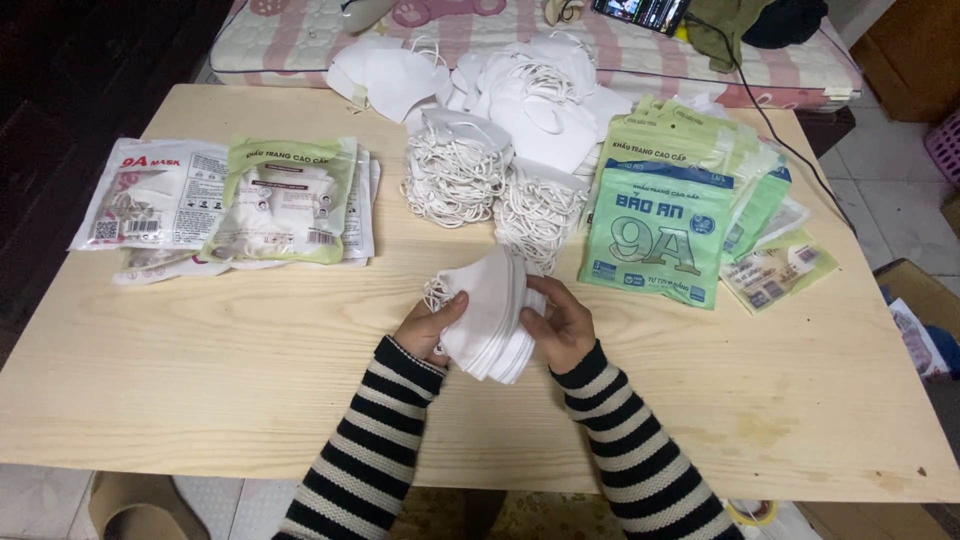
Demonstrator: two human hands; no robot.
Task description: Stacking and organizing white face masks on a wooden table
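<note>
While both of my hands close around it, the stack of white masks sits between them, low over the middle of the bench. My left hand grips the stack's left side, thumb laid across the front mask and fingers hidden behind, where a few ear loops stick out. My right hand holds the right side, fingers curled over the fanned edges of the masks. The stack is tilted, its folded edges pointing up toward the far side of the bench.

Just beyond my hands lie 2 bundles of masks with tangled white ear loops, and behind those a loose heap of white masks runs to the far edge. To my right, near the right hand, is a pile of green packets, fanned out and overlapping, with a paler flat packet lying beside them. To my left, well apart from the left hand, lie filled packets, clear ones with green and white fronts, stacked on each other. Past the bench is a pink checked mattress, and a black cable trails over the bench's far right corner. My sleeves are striped black and white.
</note>
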